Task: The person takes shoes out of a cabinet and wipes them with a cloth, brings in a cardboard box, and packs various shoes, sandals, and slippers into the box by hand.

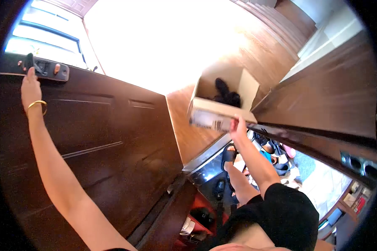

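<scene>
My left arm reaches out to a dark brown door (113, 138), a gold bangle (37, 103) at its wrist. My left hand (30, 88) is closed on the black door handle (29, 62), which sits on a dark plate (63, 72). With my right hand (238, 129) I grip the near side of an open cardboard box (249, 88), held tilted in the doorway. Something black and fuzzy (227, 94) lies inside; its kind is unclear. A label with a barcode shows, blurred, on the box's near side.
Past the doorway a wooden floor (268, 54) runs towards brightly lit space and stairs (280, 25). A dark door edge (322, 92) stands close right of the box. Several shoes (282, 167) crowd the floor by my sandalled foot (228, 157). A red shelf (199, 226) holds more things below.
</scene>
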The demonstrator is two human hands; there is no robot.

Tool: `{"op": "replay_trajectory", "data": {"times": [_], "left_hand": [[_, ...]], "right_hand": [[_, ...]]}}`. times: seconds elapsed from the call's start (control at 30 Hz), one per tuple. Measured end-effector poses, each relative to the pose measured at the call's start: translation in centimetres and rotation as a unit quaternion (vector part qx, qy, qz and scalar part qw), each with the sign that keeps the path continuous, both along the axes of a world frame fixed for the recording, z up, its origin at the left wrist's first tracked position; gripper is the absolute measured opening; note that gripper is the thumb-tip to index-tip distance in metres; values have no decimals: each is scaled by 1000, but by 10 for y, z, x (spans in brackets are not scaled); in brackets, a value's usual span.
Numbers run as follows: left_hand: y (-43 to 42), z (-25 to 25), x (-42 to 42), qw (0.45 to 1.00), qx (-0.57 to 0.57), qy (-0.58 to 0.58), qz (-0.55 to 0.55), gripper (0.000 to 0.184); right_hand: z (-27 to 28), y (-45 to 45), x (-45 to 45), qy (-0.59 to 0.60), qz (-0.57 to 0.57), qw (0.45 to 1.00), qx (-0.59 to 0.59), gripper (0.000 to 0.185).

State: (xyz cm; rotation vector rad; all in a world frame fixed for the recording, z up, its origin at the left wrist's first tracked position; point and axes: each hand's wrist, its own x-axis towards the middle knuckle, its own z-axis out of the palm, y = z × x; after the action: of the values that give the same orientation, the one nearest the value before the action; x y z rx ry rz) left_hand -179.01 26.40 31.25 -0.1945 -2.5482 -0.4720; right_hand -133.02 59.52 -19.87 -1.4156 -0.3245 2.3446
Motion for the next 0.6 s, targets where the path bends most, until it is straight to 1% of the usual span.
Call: {"op": "replay_trajectory", "data": {"times": [0.07,0.13,0.17,0.2,0.27,0.3,0.33,0.37,0.4,0.43,0.47,0.5,0.53,0.6], "left_hand": [[32,7,39,995,-73,-32,53,65],[51,5,58,993,-99,-18,66,63],[52,7,60,989,-131,-10,74,62],[57,8,65,989,-135,-21,59,63],[78,13,85,993,-96,-67,35,63],[87,8,82,995,-71,-72,10,62],[100,10,102,990,-73,-122,-6,66],[96,-3,69,990,-66,-123,-30,65],[101,-12,47,992,-62,-32,-100,64],[110,-19,48,991,-70,-29,-112,64],[127,-21,65,990,-81,-40,-110,64],[140,-16,77,989,-92,-41,-105,64],[150,-15,90,989,-100,-38,-102,64],[162,-12,114,989,-106,-37,-97,65]], "right_hand": [[33,-41,45,4,32,999,-14,17],[80,-83,86,-10,47,999,-2,16],[100,-97,109,0,64,998,-10,15],[118,-109,133,9,77,997,-16,14],[158,-129,180,39,66,997,-25,14],[175,-139,201,43,65,997,-26,14],[193,-151,222,44,64,997,-25,14],[207,-158,244,38,84,996,-18,14],[227,-161,260,32,103,994,-14,14],[249,-164,272,4,94,995,-15,15],[264,-178,287,-26,91,995,-32,16],[273,-189,303,-19,87,996,5,18],[292,-190,321,-30,125,992,12,18],[314,-198,356,-80,98,992,3,18]]}}
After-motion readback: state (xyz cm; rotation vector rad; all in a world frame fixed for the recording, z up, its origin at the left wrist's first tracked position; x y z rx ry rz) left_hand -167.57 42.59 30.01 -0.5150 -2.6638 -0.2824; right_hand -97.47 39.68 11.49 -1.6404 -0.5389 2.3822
